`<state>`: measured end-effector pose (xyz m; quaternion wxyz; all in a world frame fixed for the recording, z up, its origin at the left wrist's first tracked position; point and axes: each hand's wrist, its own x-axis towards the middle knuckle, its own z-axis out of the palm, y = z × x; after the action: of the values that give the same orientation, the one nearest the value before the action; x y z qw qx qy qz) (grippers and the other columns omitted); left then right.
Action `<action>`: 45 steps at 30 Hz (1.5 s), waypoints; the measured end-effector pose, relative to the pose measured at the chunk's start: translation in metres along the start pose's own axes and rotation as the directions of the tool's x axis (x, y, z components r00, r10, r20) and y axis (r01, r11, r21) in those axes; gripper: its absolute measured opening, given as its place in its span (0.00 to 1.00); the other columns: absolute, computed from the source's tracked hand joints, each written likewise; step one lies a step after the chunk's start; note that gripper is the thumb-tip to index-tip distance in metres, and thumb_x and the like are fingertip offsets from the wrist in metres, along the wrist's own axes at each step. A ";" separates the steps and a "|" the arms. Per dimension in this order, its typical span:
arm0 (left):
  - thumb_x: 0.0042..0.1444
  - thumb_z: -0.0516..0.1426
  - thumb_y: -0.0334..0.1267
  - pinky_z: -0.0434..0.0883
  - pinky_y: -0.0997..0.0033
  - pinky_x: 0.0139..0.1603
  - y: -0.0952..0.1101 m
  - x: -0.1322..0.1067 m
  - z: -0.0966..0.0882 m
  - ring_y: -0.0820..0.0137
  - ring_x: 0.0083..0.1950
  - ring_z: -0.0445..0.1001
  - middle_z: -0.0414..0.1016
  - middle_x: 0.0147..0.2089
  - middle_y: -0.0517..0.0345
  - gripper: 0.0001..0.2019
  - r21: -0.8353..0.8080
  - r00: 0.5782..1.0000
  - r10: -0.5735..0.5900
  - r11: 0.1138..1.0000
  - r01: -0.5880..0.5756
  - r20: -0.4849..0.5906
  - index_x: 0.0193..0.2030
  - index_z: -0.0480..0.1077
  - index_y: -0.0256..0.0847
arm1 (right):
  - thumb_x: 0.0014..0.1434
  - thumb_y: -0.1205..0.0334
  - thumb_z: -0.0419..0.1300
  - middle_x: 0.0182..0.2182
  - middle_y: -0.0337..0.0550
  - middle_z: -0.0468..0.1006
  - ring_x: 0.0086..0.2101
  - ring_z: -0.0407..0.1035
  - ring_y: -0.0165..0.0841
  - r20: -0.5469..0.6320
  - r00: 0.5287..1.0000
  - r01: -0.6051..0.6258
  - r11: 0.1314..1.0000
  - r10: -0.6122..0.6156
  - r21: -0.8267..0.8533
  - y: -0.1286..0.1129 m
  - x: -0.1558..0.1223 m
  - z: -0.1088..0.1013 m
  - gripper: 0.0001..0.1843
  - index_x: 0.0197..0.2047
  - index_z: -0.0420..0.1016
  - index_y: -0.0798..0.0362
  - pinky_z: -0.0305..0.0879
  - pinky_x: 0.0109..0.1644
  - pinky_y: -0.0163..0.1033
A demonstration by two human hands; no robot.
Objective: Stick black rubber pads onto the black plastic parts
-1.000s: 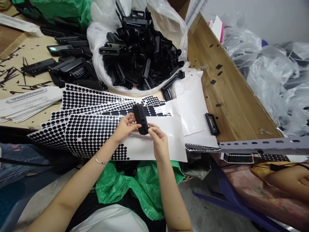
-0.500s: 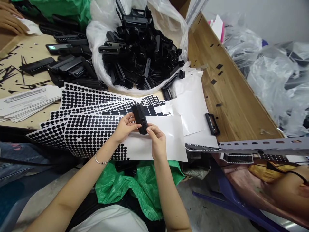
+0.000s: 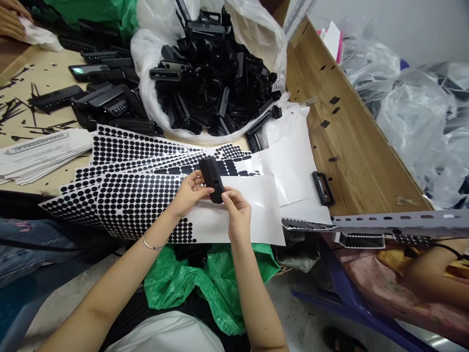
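My left hand (image 3: 188, 193) grips a long black plastic part (image 3: 211, 177) from the left, fingers curled round its lower end. My right hand (image 3: 237, 210) pinches the near end of the same part with thumb and forefinger. Both hands hover over white backing sheets (image 3: 256, 210) covered in part with rows of black round stickers (image 3: 128, 200). A bracelet sits on my left wrist.
A clear bag (image 3: 208, 73) full of black plastic parts stands at the back. More parts (image 3: 102, 98) lie left of it beside paper stacks (image 3: 36, 151). One loose part (image 3: 322, 188) lies on the wooden board. Another person's hands show at top left (image 3: 10, 22) and an arm at lower right (image 3: 432, 278).
My hands and the black part have barely shifted. The person's hand at top left has come into view, and the arm at lower right has moved.
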<state>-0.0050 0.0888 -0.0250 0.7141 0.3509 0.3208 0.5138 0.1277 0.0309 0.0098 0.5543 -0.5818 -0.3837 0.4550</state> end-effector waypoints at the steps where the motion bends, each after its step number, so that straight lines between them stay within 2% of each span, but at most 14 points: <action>1: 0.39 0.72 0.39 0.80 0.69 0.35 0.000 0.000 0.000 0.68 0.36 0.80 0.78 0.40 0.59 0.25 -0.001 1.000 0.002 1.000 -0.002 -0.004 0.42 0.66 0.41 | 0.53 0.54 0.65 0.46 0.45 0.77 0.48 0.70 0.39 -0.002 1.000 0.009 1.000 -0.009 -0.008 0.001 0.000 0.000 0.09 0.31 0.76 0.51 0.66 0.53 0.45; 22: 0.38 0.72 0.36 0.80 0.71 0.35 0.000 -0.003 -0.001 0.69 0.36 0.80 0.79 0.37 0.59 0.21 -0.027 1.000 0.008 1.000 -0.008 0.005 0.37 0.69 0.40 | 0.53 0.54 0.65 0.43 0.47 0.78 0.47 0.71 0.40 -0.123 0.989 0.080 0.996 -0.085 -0.050 0.009 -0.004 0.010 0.10 0.30 0.75 0.52 0.64 0.55 0.48; 34: 0.32 0.74 0.34 0.79 0.72 0.36 -0.007 -0.001 -0.004 0.69 0.36 0.80 0.81 0.34 0.60 0.20 -0.062 0.999 0.039 0.997 -0.039 0.003 0.33 0.72 0.39 | 0.54 0.55 0.65 0.42 0.47 0.78 0.47 0.72 0.40 -0.152 0.979 0.129 0.991 -0.134 -0.042 0.014 -0.004 0.010 0.10 0.28 0.74 0.53 0.64 0.56 0.50; 37: 0.31 0.74 0.33 0.79 0.73 0.35 -0.006 -0.002 -0.004 0.70 0.34 0.80 0.81 0.33 0.61 0.20 -0.100 0.999 0.033 0.994 -0.034 -0.010 0.32 0.73 0.40 | 0.54 0.55 0.66 0.41 0.45 0.76 0.46 0.71 0.39 -0.176 0.964 0.188 0.978 -0.201 -0.089 0.016 -0.005 0.012 0.11 0.28 0.74 0.53 0.65 0.56 0.50; 40: 0.31 0.74 0.34 0.79 0.74 0.34 -0.002 -0.004 -0.005 0.71 0.33 0.79 0.80 0.33 0.63 0.20 -0.140 1.000 0.018 0.990 -0.019 -0.014 0.33 0.73 0.40 | 0.54 0.55 0.66 0.43 0.45 0.73 0.49 0.69 0.39 -0.182 0.929 0.297 0.943 -0.322 -0.151 0.017 -0.006 0.013 0.09 0.30 0.77 0.51 0.64 0.57 0.50; 42: 0.33 0.74 0.35 0.79 0.73 0.34 0.001 -0.004 -0.005 0.71 0.34 0.80 0.80 0.33 0.63 0.20 -0.164 1.000 0.005 0.986 -0.007 -0.009 0.34 0.73 0.41 | 0.56 0.56 0.65 0.48 0.46 0.72 0.52 0.67 0.39 -0.143 0.909 0.355 0.907 -0.392 -0.226 0.018 -0.007 0.012 0.07 0.33 0.80 0.49 0.63 0.59 0.51; 45: 0.35 0.74 0.37 0.79 0.72 0.36 0.003 -0.004 -0.006 0.70 0.35 0.80 0.80 0.33 0.64 0.20 -0.182 1.000 0.005 0.983 -0.008 -0.016 0.35 0.72 0.41 | 0.60 0.56 0.62 0.54 0.47 0.69 0.55 0.65 0.41 -0.051 0.883 0.413 0.823 -0.467 -0.390 0.022 -0.009 0.009 0.09 0.42 0.82 0.46 0.61 0.60 0.54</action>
<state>-0.0130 0.0870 -0.0253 0.7390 0.2812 0.2767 0.5461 0.1150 0.0232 -0.0108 0.5517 -0.6018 -0.5450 0.1912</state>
